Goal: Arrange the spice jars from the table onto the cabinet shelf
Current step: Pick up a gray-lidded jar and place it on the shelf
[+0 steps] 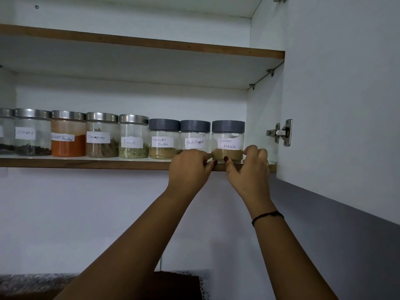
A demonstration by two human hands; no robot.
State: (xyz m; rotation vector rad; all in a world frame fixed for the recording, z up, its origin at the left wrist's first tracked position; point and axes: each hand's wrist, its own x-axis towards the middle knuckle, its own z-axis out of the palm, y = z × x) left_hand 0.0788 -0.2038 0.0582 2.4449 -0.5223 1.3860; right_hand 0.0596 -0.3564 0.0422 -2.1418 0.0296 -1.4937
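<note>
Head view. Item: Garam Masala jar [228,141], clear body, grey screw lid, brown powder in its lower part. It stands upright, long axis vertical, lid uppermost, handwritten label facing the camera. Location: right end of the cabinet shelf [86,163], last in a row, just beside the Black Pepper jar [194,135].

Left hand [188,167]: fingers curled against the jar's lower left side, thumb beneath.

Right hand [251,167]: thumb across the jar's front base, fingers wrapped round its right side; black thread band [267,216] on the wrist.

Row leftward: Coriander Powder jar [164,137], Fennel jar [133,137], Cinnamon jar [101,135], all upright.

The open cabinet door [346,105] hangs at right.
</note>
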